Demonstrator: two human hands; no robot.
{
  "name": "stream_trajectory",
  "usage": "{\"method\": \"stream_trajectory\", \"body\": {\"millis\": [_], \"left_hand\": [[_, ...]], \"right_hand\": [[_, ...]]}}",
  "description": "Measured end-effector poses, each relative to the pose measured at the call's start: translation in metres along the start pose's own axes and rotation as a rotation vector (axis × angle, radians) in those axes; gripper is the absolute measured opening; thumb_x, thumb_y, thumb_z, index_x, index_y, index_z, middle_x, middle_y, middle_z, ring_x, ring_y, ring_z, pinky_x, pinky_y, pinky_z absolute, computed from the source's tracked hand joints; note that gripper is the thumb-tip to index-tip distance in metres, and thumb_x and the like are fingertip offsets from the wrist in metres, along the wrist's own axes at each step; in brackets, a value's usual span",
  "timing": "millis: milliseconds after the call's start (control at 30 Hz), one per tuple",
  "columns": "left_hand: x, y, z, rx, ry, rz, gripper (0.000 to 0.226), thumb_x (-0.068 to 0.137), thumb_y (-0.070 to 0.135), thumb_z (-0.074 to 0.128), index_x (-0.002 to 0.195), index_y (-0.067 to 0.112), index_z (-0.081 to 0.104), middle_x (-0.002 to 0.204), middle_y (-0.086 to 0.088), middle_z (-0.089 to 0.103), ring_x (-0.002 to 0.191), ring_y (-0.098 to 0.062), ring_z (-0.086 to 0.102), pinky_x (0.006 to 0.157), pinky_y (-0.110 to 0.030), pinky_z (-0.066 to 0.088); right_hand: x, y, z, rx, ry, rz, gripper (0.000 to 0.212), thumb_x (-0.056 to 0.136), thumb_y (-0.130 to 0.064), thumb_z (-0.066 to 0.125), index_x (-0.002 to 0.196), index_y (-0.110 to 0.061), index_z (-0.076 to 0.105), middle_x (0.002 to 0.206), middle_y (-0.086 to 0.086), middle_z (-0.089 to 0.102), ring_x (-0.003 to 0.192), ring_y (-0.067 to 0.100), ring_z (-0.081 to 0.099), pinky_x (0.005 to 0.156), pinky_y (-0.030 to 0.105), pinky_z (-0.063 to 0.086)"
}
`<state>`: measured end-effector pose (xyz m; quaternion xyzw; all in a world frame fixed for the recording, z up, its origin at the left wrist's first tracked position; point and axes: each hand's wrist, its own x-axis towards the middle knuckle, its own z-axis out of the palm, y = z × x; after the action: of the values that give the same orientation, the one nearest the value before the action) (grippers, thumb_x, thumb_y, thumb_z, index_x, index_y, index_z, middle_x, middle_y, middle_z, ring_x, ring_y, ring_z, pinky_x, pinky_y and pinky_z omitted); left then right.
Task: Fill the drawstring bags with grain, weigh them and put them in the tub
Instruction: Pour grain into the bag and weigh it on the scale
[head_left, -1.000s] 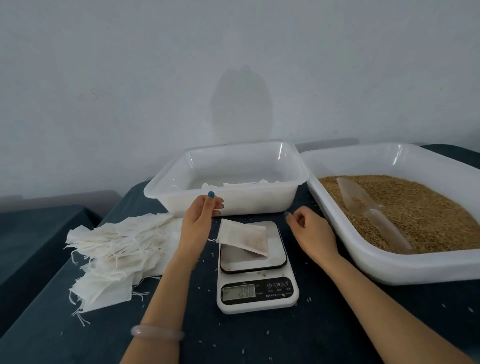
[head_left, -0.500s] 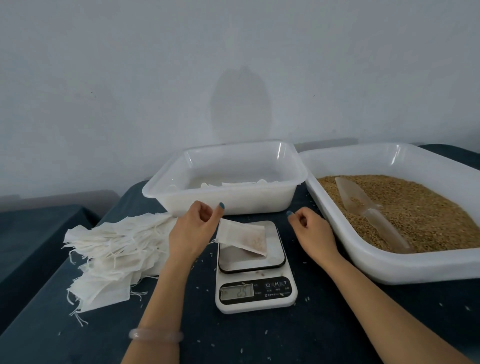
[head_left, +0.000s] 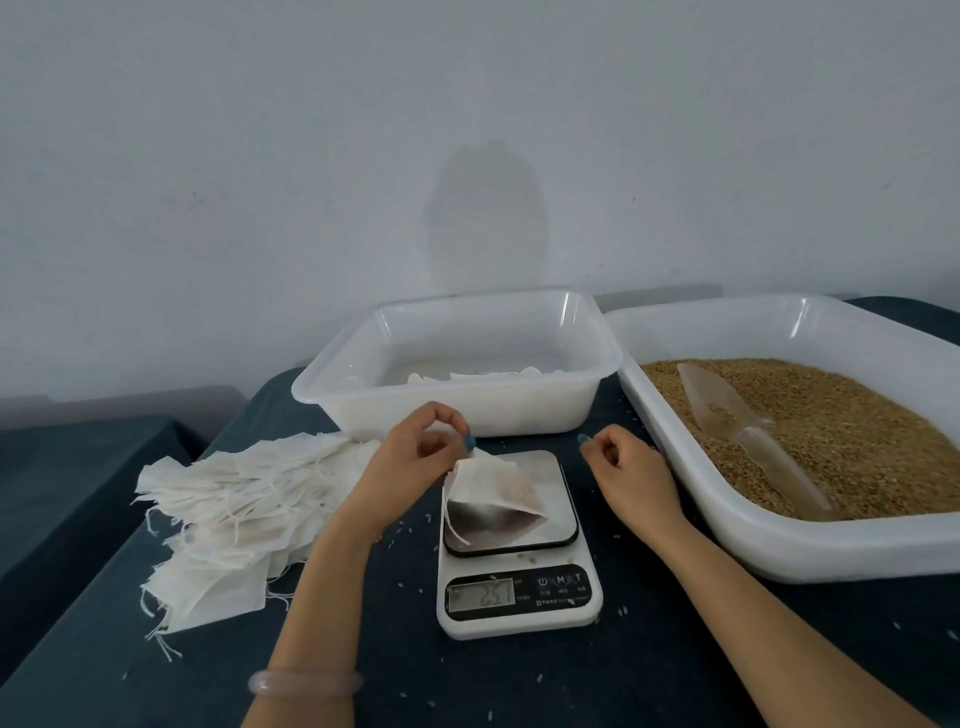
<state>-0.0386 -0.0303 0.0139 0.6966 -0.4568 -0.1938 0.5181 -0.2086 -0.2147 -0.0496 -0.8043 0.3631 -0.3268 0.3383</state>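
— What has changed on your feed?

— A second ago the bag lay flat on the scale. Now my left grip has raised its left end, so it hangs tilted over the plate. The right grip has barely shifted.

— How does the left grip hold it?

— Thumb and forefinger pinch the bag's gathered top, with the other fingers curled above. The bag hangs below and to the right of that pinch. Its far lower corner is down at the plate, and I cannot tell whether it still touches. A loose string dangles off its left edge.

— And the right grip?

— It is loosely curled and holds nothing. It rests on the surface just right of the scale, between it and the tray.

— Can you read the display?

— It is lit, but the digits are too blurred for me to read.

— Where is everything else?

— The tub sits just behind the scale, with a few bags lying flat on its floor. The tray holds grain, and a clear scoop lies on top of it, handle toward me. A pile of empty ones lies on the surface left of my left arm, strings trailing off its near edge. Stray grains dot the surface round the scale. There is a pale bracelet on my left wrist.
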Motion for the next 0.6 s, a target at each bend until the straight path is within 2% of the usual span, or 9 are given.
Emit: {"method": "stream_trajectory", "body": {"millis": [100, 167, 233, 333, 433, 600], "left_hand": [[0.002, 0.009, 0.004, -0.285, -0.051, 0.024, 0.014, 0.101, 0.004, 0.052, 0.096, 0.015, 0.059, 0.074, -0.007, 0.057, 0.062, -0.013, 0.055, 0.059, -0.022, 0.052], [0.009, 0.017, 0.003, -0.381, -0.021, 0.050, 0.017, 0.103, 0.004, 0.046, 0.098, 0.012, 0.061, 0.078, -0.010, 0.057, 0.070, -0.022, 0.060, 0.062, -0.028, 0.057], [0.023, 0.026, -0.006, -0.421, 0.046, 0.083, 0.025, 0.102, -0.003, 0.041, 0.099, 0.010, 0.062, 0.085, -0.010, 0.058, 0.078, -0.027, 0.064, 0.069, -0.028, 0.059], [0.053, 0.043, -0.032, -0.374, 0.167, 0.112, 0.036, 0.096, -0.017, 0.037, 0.097, 0.008, 0.064, 0.085, -0.010, 0.052, 0.080, -0.019, 0.070, 0.079, -0.023, 0.058], [0.087, 0.053, -0.062, -0.252, 0.256, 0.094, 0.037, 0.093, -0.019, 0.040, 0.096, 0.006, 0.067, 0.079, -0.006, 0.046, 0.083, -0.015, 0.068, 0.082, -0.020, 0.057], [0.127, 0.028, -0.090, -0.113, 0.407, -0.063, 0.028, 0.094, -0.015, 0.049, 0.113, -0.003, 0.065, 0.099, -0.007, 0.060, 0.095, -0.018, 0.062, 0.079, -0.015, 0.056]], "right_hand": [[0.000, -0.001, 0.000, 0.008, -0.006, 0.005, 0.026, 0.097, -0.038, 0.055, 0.075, -0.025, 0.052, 0.063, -0.005, 0.054, 0.056, 0.006, 0.049, 0.052, 0.022, 0.030], [0.000, -0.001, 0.000, 0.010, -0.011, 0.012, 0.025, 0.097, -0.038, 0.055, 0.076, -0.024, 0.053, 0.064, -0.005, 0.055, 0.056, 0.006, 0.049, 0.052, 0.022, 0.030], [0.000, -0.001, -0.001, 0.013, -0.019, 0.020, 0.025, 0.097, -0.038, 0.055, 0.077, -0.023, 0.053, 0.064, -0.005, 0.055, 0.056, 0.006, 0.049, 0.051, 0.022, 0.030], [-0.001, 0.000, -0.001, 0.017, -0.025, 0.021, 0.026, 0.097, -0.039, 0.054, 0.077, -0.023, 0.053, 0.063, -0.005, 0.053, 0.055, 0.006, 0.048, 0.051, 0.022, 0.031], [-0.001, -0.001, -0.001, 0.012, -0.035, 0.024, 0.026, 0.097, -0.040, 0.054, 0.077, -0.024, 0.052, 0.063, -0.005, 0.053, 0.054, 0.006, 0.048, 0.051, 0.021, 0.030], [-0.002, -0.002, -0.001, -0.010, -0.048, 0.008, 0.026, 0.097, -0.041, 0.054, 0.076, -0.025, 0.051, 0.062, -0.006, 0.052, 0.053, 0.006, 0.047, 0.051, 0.020, 0.030]]}}
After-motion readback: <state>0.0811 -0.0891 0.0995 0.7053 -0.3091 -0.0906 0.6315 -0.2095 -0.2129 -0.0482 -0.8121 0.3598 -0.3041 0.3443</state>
